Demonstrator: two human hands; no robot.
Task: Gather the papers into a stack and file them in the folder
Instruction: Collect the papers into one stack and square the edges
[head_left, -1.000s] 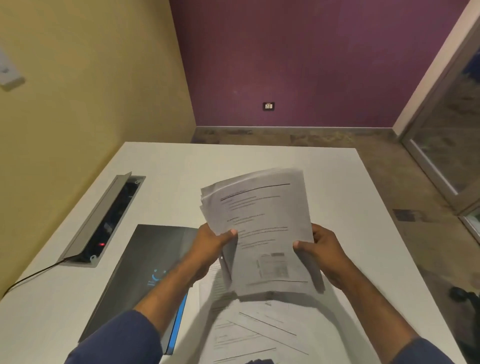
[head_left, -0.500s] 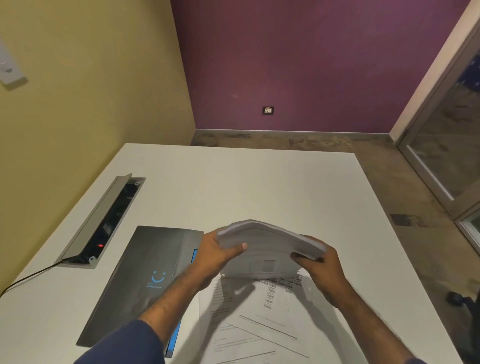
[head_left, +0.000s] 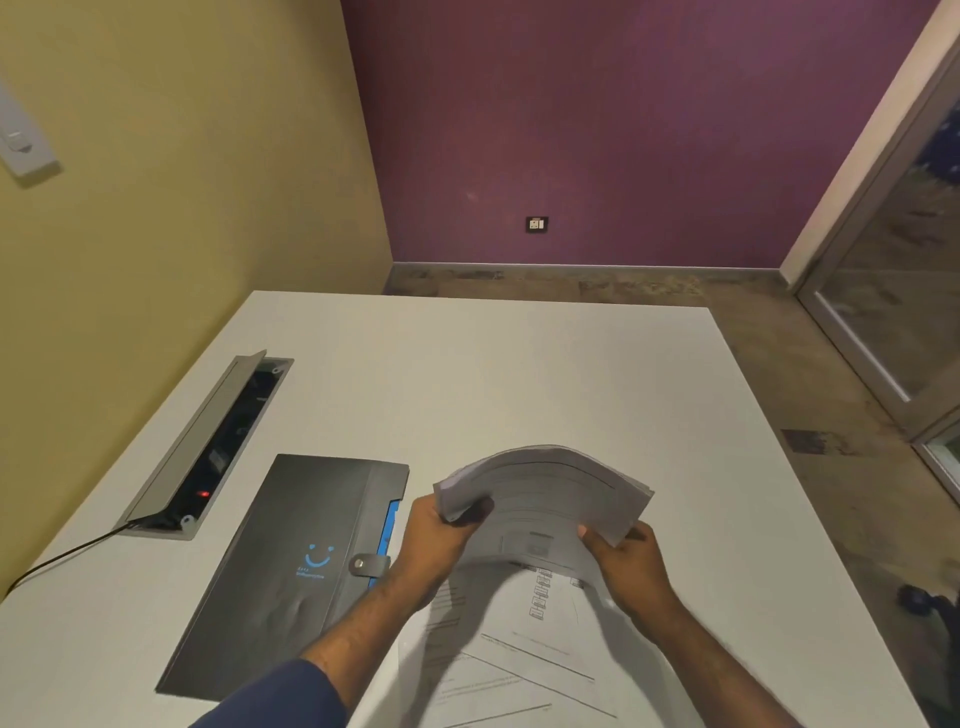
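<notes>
A thick stack of white printed papers (head_left: 545, 493) bows upward between both hands, just above the white table (head_left: 519, 374). My left hand (head_left: 441, 535) grips the stack's left edge and my right hand (head_left: 623, 561) grips its right edge. Under the stack, more loose printed sheets (head_left: 509, 654) lie flat near the table's front. To the left lies a dark grey folder (head_left: 291, 561) with a blue smile logo, closed by a snap tab, blue inner pockets showing along its right edge.
An open cable box (head_left: 208, 447) with a raised lid is sunk into the table at left, a black cable (head_left: 57, 561) trailing from it. A yellow wall stands close on the left. The table's right edge drops to the floor.
The stack has gone from upright with its printed face toward me to tipped down and bowed, lowered close over the loose sheets. Both hands have kept their hold.
</notes>
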